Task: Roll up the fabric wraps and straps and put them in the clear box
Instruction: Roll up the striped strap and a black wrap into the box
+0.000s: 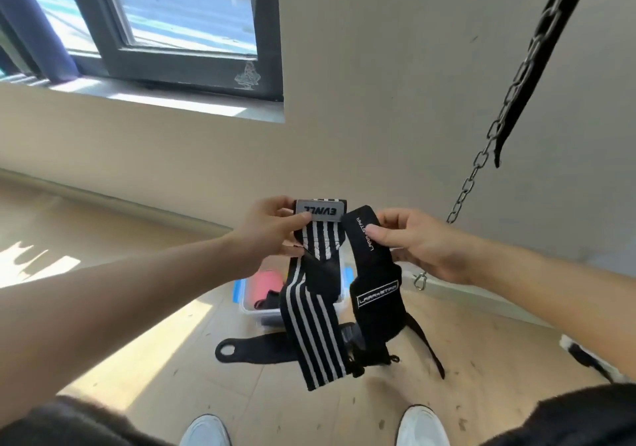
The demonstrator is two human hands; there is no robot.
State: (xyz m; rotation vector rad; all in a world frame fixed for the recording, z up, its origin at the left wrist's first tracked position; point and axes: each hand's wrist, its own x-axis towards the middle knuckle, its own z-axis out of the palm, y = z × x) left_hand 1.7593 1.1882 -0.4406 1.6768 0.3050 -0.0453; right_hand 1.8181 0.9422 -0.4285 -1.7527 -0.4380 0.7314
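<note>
My left hand (266, 235) pinches the grey-labelled top end of a black wrap with white stripes (315, 333), which hangs down unrolled. My right hand (418, 244) pinches the top of a plain black wrap with white lettering (375, 299), also hanging loose beside the first. Below and behind them on the floor stands the clear box (248, 302) with blue clips; a pink roll (266, 285) and dark fabric lie in it. A black strap with a loop hole (254, 347) lies flat on the floor in front of the box.
A steel chain with a black strap (512, 94) hangs at the right, ending in a clip near the skirting. A window (179, 22) and sill are at upper left. My two white shoes (421, 426) stand on the wooden floor below.
</note>
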